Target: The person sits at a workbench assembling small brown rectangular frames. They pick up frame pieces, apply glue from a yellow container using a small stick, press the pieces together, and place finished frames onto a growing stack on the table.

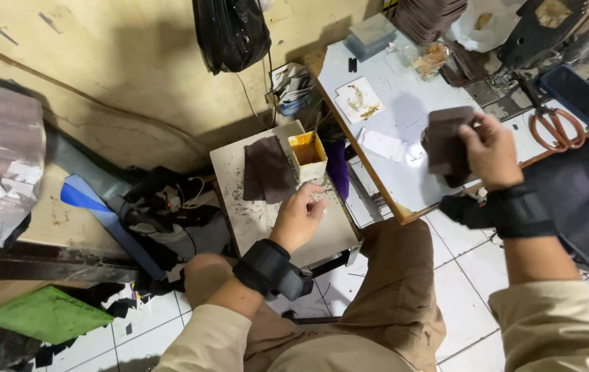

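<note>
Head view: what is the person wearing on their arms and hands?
Both hands are bare, with no gloves. The left hand and right hand each have a wide black strap-like band around the wrist. Above the bands, both arms are covered by light beige long sleeves. No rings or markings are visible.

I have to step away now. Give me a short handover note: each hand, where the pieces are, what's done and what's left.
Left hand: over the small board, fingers by the yellow glue box; whether it holds anything can't be told.
Right hand: gripping a stack of brown pieces above the white table.
Done: one dark brown piece lies on the board.
Left: the stack in hand. Scissors lie to the right.
</note>
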